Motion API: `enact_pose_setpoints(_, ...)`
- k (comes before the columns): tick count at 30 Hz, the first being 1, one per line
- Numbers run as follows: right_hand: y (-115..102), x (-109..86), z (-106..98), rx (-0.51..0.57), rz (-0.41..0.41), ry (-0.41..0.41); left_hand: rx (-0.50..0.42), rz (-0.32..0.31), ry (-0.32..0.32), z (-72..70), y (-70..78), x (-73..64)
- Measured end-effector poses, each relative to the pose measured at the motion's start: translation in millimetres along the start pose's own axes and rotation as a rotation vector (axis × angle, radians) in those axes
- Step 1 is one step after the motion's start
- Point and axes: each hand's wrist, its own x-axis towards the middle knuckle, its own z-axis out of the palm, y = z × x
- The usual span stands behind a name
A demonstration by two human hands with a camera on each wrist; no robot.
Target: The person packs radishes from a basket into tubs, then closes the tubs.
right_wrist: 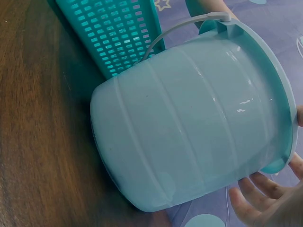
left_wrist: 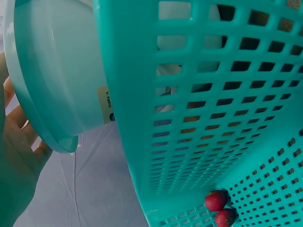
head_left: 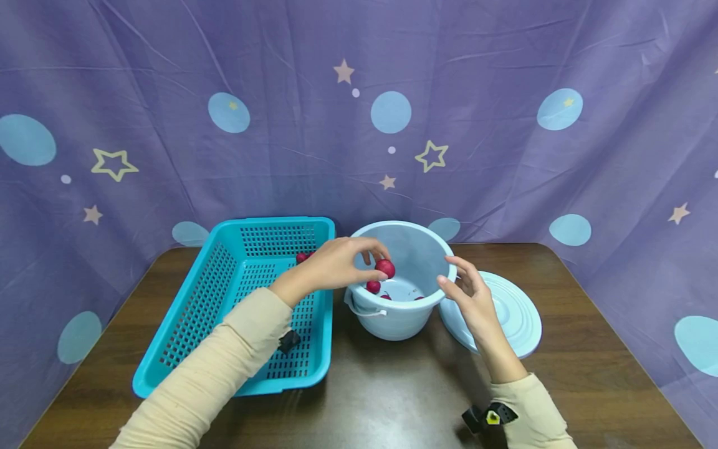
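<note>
In the head view my left hand [head_left: 336,260] reaches over the near-left rim of a light blue bucket [head_left: 395,321], pinching a small, round, radish-like red ball [head_left: 384,269] between thumb and fingers. Lower in the bucket lies another such ball [head_left: 373,287], with parts of more showing past the rim. My right hand [head_left: 470,299] holds the bucket's right rim, thumb and a fingertip at the edge. The right wrist view shows its other fingers [right_wrist: 251,196] along the outside wall. In the left wrist view the bucket hides what my left hand [left_wrist: 21,161] holds.
A turquoise slotted basket [head_left: 324,349] stands left of the bucket, with red balls [left_wrist: 216,200] in its far corner. The bucket's round lid [head_left: 518,312] lies on the wooden table [head_left: 589,349] to the right. A purple patterned curtain [head_left: 291,125] hangs behind.
</note>
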Motion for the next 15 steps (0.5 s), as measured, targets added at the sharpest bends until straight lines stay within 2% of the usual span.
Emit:
enact_pose_setpoints(3, -0.3, -0.1, 0.0, -0.005, 0.002, -0.002, -0.015, 0.000, -0.014, -0.8, 0.2, -0.1)
enact_pose_setpoints(7, -0.3, -0.4, 0.2, -0.006, 0.007, -0.010, -0.092, -0.012, -0.002, -3.6, -1.8, -1.2)
enact_pose_setpoints(15, -1.3, -0.9, 0.3, -0.014, 0.013, -0.009, -0.237, -0.009, 0.152, -10.7, -17.3, -2.8)
